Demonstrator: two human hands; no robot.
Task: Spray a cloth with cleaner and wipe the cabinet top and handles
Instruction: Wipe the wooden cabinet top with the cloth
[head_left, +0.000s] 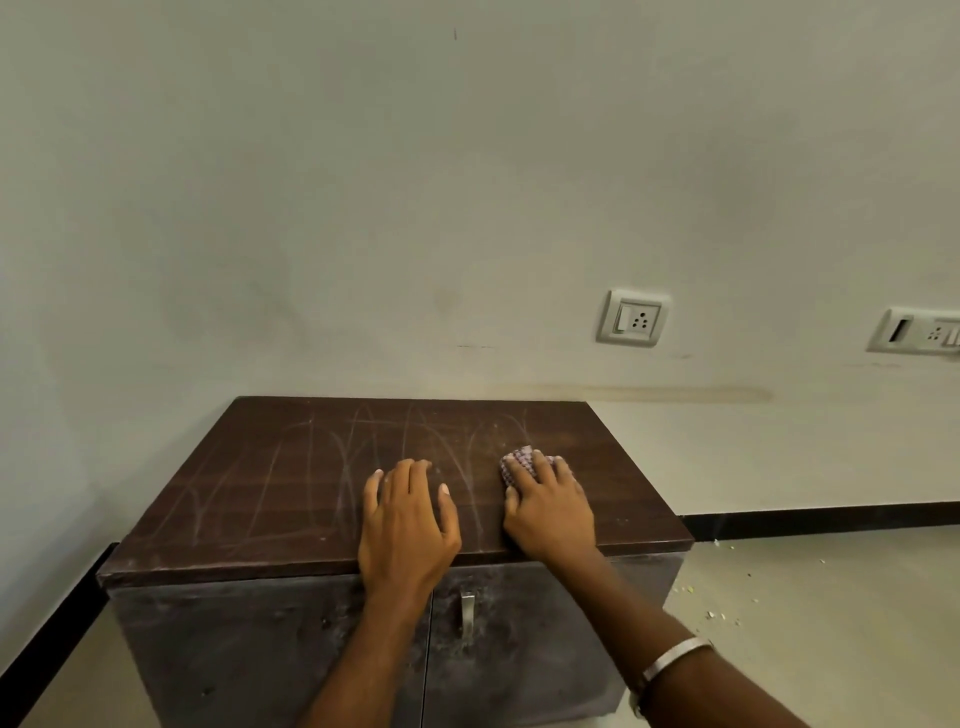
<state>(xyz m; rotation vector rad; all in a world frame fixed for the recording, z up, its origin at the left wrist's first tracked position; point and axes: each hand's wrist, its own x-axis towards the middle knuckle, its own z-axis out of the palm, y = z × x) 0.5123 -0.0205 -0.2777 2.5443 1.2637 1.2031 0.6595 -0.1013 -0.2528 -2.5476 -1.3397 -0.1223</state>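
Nearest the camera, a pale band (675, 659) circled the right wrist. Above it the right hand (550, 506) pressed a small pink checked cloth (519, 460) flat against the dark brown wooden cabinet top (291, 493), fingers spread over it, though whether any curled under was hard to tell. Beside it, the left hand (408, 519) rested flat on the top, fingers loosely splayed. Wiping the top looked underway; streaks remained leftward, and the metal handle (467, 613) below probably came next.
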